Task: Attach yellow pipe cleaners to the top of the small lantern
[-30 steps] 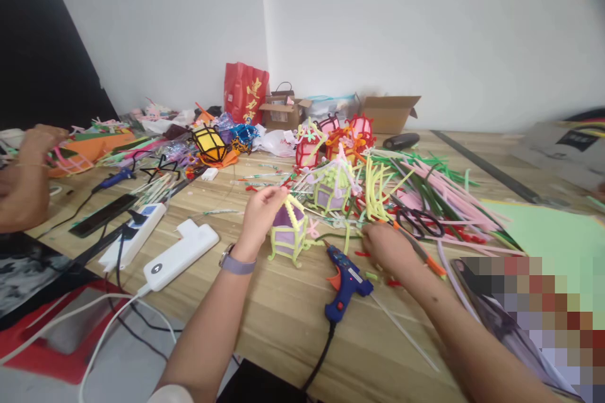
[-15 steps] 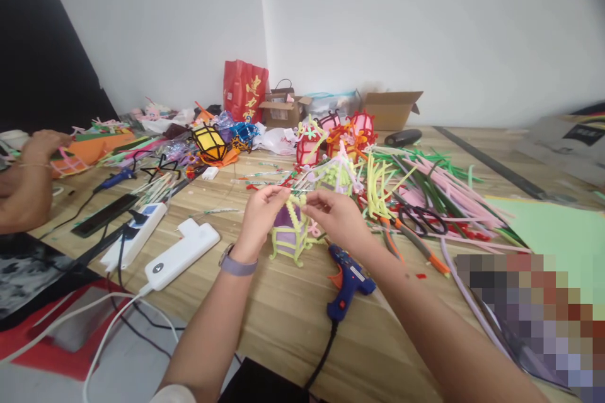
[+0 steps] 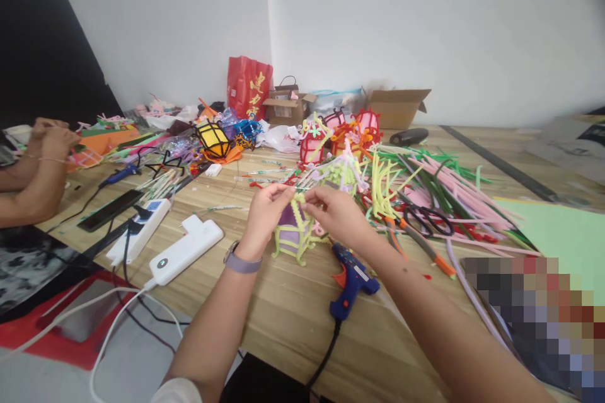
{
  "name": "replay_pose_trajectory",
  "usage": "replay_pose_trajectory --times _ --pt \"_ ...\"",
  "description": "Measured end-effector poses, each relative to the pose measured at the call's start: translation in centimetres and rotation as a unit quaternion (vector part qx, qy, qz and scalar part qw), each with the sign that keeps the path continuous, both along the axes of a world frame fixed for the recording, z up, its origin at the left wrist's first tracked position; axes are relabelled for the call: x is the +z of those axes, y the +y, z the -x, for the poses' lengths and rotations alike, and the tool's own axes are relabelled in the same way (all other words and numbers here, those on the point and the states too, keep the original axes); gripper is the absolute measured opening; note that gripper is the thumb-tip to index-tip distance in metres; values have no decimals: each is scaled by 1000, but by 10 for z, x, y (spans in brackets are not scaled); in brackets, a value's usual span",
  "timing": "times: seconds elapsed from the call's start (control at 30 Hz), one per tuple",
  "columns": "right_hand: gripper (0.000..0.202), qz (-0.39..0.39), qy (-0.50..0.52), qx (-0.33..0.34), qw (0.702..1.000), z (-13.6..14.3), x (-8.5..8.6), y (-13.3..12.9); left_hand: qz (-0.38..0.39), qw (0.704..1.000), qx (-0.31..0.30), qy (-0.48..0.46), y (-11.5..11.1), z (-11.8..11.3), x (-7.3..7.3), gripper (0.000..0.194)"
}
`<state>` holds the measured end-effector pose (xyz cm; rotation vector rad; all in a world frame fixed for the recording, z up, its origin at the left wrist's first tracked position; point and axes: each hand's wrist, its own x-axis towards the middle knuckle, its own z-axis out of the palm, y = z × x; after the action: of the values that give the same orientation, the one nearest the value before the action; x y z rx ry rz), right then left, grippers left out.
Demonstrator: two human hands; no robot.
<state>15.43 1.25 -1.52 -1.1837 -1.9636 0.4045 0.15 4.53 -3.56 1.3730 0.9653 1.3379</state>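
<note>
A small purple lantern with yellow-green fuzzy edging (image 3: 289, 236) stands on the wooden table, just below my fingers. My left hand (image 3: 270, 211) is closed in a pinch at its top left. Opposite it, my right hand (image 3: 334, 209) pinches at the top right. A thin whitish stick or wire runs between the fingertips; its ends are hidden. The fingers cover part of the lantern's top. Right of the lantern lies a blue glue gun (image 3: 350, 280), its nozzle pointing toward the lantern.
Pliers with orange-grey handles (image 3: 428, 247), black scissors (image 3: 428, 219) and pink stems (image 3: 472, 192) lie to the right. Finished lanterns (image 3: 312, 146) stand behind. A white power adapter (image 3: 186, 252) and power strip (image 3: 139, 233) are at left. Another person's hands (image 3: 54, 138) work at far left.
The whole view has shifted slightly to the right. My hands keep their pinch above the lantern. At far left, the other person's second hand has come into view beside the first.
</note>
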Motion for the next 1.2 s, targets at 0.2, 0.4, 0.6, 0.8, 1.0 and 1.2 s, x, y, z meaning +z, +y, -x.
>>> replay_pose_trajectory --times 0.2,0.4,0.6,0.8,1.0,1.2 --pt "8 40 -58 8 998 2 -2 -2 10 1000 5 -10 -2 0 2 26" --pt "5 59 -105 -4 993 6 2 -3 -1 1000 15 4 -2 0 4 26" --pt "6 57 -132 -16 989 6 4 -2 -5 1000 16 14 0 1 2 28" --pt "8 70 -132 -33 988 6 5 -4 4 1000 4 23 -2 2 3 27" --pt "10 80 -126 -48 988 4 4 -6 10 999 16 38 -3 1 3 28" --pt "12 63 -87 -39 993 6 0 -6 0 998 8 57 -2 2 1 30"
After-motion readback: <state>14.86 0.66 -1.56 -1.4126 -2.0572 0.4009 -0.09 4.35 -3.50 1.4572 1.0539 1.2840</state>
